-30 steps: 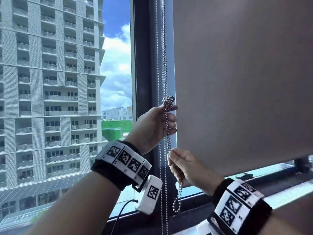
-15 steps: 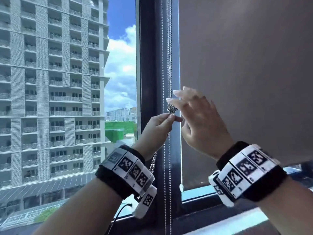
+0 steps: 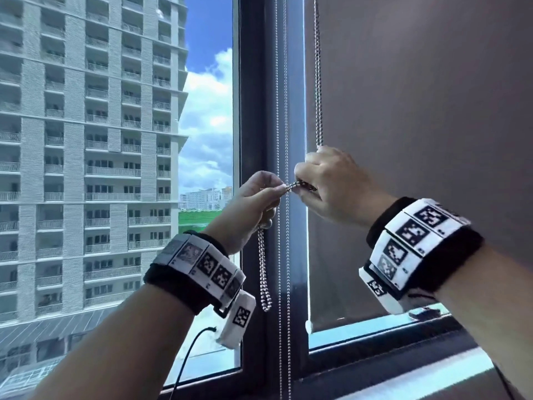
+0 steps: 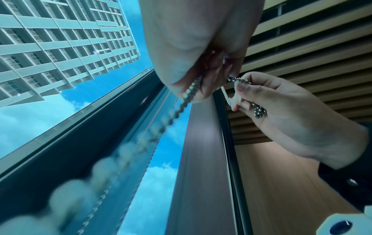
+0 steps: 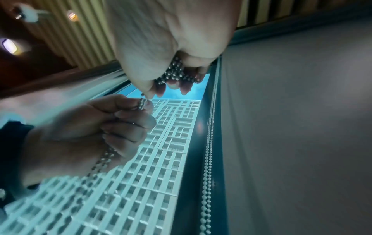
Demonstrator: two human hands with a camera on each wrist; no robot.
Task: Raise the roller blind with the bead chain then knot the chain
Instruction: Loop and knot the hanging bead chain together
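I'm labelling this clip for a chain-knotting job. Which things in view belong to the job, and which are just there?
Job:
- bead chain, gripped by both hands
- left hand
- right hand
- roller blind

Just there:
- second thin chain hanging by the frame
- window frame
- apartment tower outside

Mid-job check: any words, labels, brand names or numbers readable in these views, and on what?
None readable.
Left wristband: black-and-white square marker patterns, no letters.
Right wristband: the same patterns; small dark marks beside them too small to read.
Bead chain, roller blind: no print visible.
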